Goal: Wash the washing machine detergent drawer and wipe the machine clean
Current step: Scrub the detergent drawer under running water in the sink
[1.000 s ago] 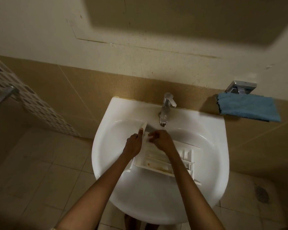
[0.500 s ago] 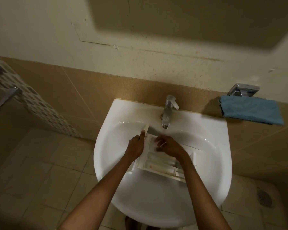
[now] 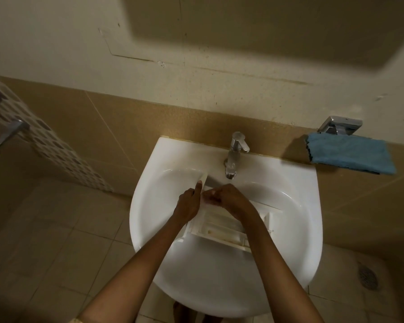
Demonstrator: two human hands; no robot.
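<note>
A white detergent drawer [image 3: 222, 231] lies tilted inside the white sink [image 3: 289, 229], its compartments facing up and stained brownish. My left hand [image 3: 188, 203] grips the drawer's left end near its front panel, thumb stretched along the edge. My right hand [image 3: 229, 200] has its fingers curled over the drawer's far compartment, just below the chrome tap [image 3: 234, 155]. Whether water runs from the tap cannot be seen.
A blue cloth [image 3: 350, 155] hangs on the ledge right of the sink, under a chrome fitting [image 3: 341, 125]. A mosaic-tiled wall strip [image 3: 47, 145] with a metal handle [image 3: 6, 134] stands at left. A floor drain [image 3: 367, 277] lies at lower right.
My right hand has slid back toward the drawer's far left end, close to my left hand. The drawer has stayed in the sink, and my left hand keeps its hold.
</note>
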